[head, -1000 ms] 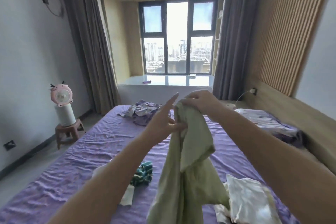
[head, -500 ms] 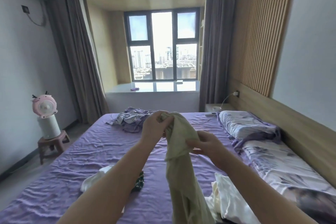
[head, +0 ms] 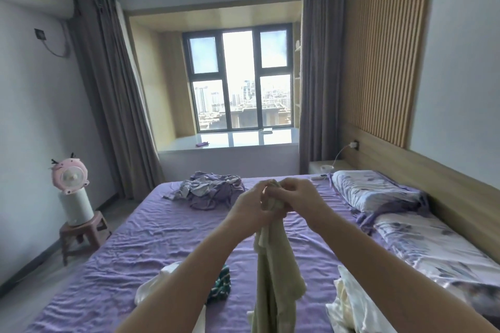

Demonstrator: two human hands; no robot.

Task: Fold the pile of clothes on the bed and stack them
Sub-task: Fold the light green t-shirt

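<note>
I've got both hands up over the bed (head: 135, 246): left hand (head: 250, 207) & right hand (head: 296, 196) side by side, fingers curled tight round the top of a pale green garment (head: 273, 273), which hangs straight down btwn my forearms.

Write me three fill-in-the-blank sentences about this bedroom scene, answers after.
1. Both the left hand and the right hand grip a pale ____ garment.
2. The bed sheet is ____.
3. The pink fan stands on a white cylinder on a small ____.

Answers: green; purple; stool
</note>
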